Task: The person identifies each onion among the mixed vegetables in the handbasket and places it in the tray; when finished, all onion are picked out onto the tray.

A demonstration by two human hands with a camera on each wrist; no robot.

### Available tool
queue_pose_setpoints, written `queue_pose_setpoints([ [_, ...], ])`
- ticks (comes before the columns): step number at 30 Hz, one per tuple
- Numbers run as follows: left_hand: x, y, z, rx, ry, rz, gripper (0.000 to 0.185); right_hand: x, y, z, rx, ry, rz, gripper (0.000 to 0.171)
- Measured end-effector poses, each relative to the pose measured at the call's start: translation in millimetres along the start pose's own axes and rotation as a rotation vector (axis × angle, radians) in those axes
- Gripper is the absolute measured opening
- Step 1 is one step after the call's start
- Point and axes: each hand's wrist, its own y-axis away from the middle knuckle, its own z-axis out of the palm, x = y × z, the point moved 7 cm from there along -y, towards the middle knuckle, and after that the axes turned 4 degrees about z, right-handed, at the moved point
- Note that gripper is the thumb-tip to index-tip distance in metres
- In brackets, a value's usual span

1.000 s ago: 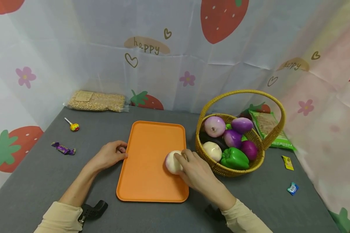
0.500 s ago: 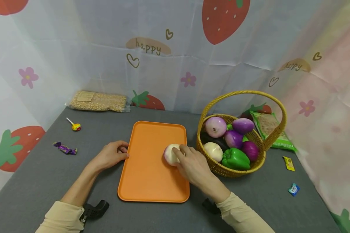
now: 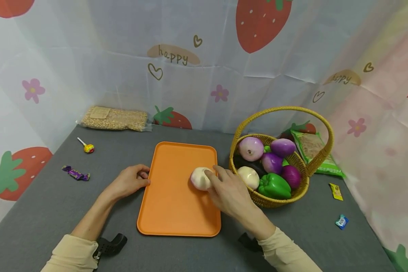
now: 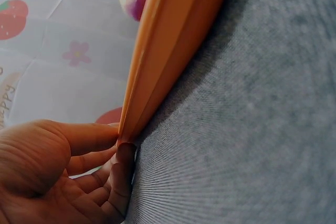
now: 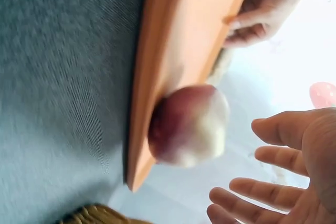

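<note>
A white and purple turnip (image 3: 200,179) sits on the right half of an orange tray (image 3: 170,211). My right hand (image 3: 229,192) is just right of it in the head view. In the right wrist view its fingers (image 5: 273,195) are spread and relaxed, with a gap between them and the turnip (image 5: 190,125). My left hand (image 3: 130,181) pinches the tray's left edge; the left wrist view shows thumb and fingers on either side of the rim (image 4: 128,124). The tray lies on the grey tabletop.
A yellow wicker basket (image 3: 236,156) of vegetables, including a green pepper (image 3: 274,186), stands right of the tray, its handle upright. A bag of grains (image 3: 115,119) lies at the back left, a green packet (image 3: 316,151) behind the basket. A lollipop (image 3: 87,147) and wrapped candies (image 3: 75,173) lie around.
The turnip has shifted a little toward the back of the tray and turned. My right hand has let go of it and drawn slightly right. The left hand keeps its place.
</note>
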Motion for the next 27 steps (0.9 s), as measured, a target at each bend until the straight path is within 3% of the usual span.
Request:
queue_pose_setpoints([
  [8,-1.3,-1.7,1.0,-0.003,0.007,-0.006,0.041,34.2,8.4,-31.2,0.030,-0.034,0.075,0.042],
  [15,-1.9,-0.8,-0.6,-0.008,0.011,0.001,0.041,92.5,28.2,-54.3,0.078,0.010,0.195,0.041],
  [22,-1.7,-0.4,-0.4,0.002,0.005,0.017,0.041,150.7,49.2,-62.1,-0.023,0.050,0.363,0.043],
  [27,-0.2,-0.3,-0.1,0.003,0.004,0.016,0.041,172.5,39.1,-74.2,-0.096,0.065,0.372,0.044],
])
